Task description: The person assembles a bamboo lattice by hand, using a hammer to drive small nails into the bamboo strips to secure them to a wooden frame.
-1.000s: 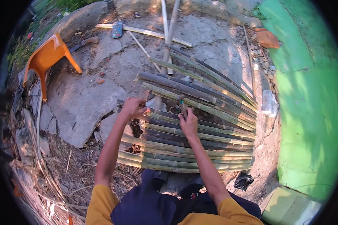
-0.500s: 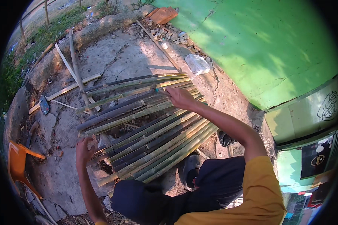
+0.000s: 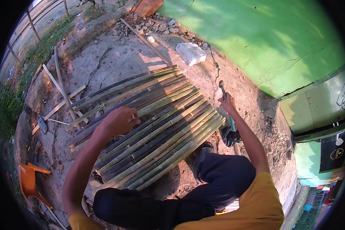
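Note:
Split bamboo strips [image 3: 161, 122], dark and pale green, lie side by side as a slatted panel in front of me. Over its left-middle part is my left hand [image 3: 120, 120], fingers curled with thumb and fingertips close together; what they pinch, if anything, is too small to make out. Off the panel's right end, my right hand [image 3: 227, 102] is wrapped round the teal handle of a hammer [image 3: 222, 85]. The hammer's head points away from me, toward the green wall.
A whitish block [image 3: 191, 53] lies beyond the panel, near rubble [image 3: 163, 27] along the green wall [image 3: 257, 34]. To the left are wooden sticks [image 3: 65, 100], a phone [image 3: 42, 125] and an orange plastic chair [image 3: 28, 182]. My legs [image 3: 226, 172] are close to the panel's near edge.
My right hand has moved the hammer off the slats to the right. My left hand has come from beside the panel's left end to over its strips. The view has shifted slightly.

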### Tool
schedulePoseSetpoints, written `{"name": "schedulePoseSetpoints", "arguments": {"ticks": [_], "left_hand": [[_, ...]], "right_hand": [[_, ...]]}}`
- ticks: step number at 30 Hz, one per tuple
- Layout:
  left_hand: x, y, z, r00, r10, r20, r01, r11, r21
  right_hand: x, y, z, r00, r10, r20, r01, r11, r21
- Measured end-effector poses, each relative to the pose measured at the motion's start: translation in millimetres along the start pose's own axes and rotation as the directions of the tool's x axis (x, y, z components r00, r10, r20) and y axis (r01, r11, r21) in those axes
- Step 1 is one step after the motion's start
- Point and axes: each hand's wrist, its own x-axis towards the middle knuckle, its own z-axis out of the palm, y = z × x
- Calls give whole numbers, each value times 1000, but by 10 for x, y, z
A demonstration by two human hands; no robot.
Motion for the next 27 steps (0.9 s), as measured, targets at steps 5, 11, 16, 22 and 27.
{"name": "schedulePoseSetpoints", "arguments": {"ticks": [5,11,16,22,27], "left_hand": [[1462,285,952,976,-163,142,119,953,278],[2354,267,2074,921,-386,-44,389,915,109],[2309,37,2441,929,-311,-202,342,929,145],[2228,-36,2356,894,-354,-275,369,930,3],[2269,-74,2390,884,-338,-324,334,940,-68]], "right_hand": [[570,453,495,988,154,-5,-142,927,347],[1417,998,1156,989,142,32,-144,928,342],[1660,1013,1627,985,17,171,-90,899,429],[1620,783,1690,975,-18,222,-96,865,493],[1649,715,1705,974,9,226,-137,819,558]]}}
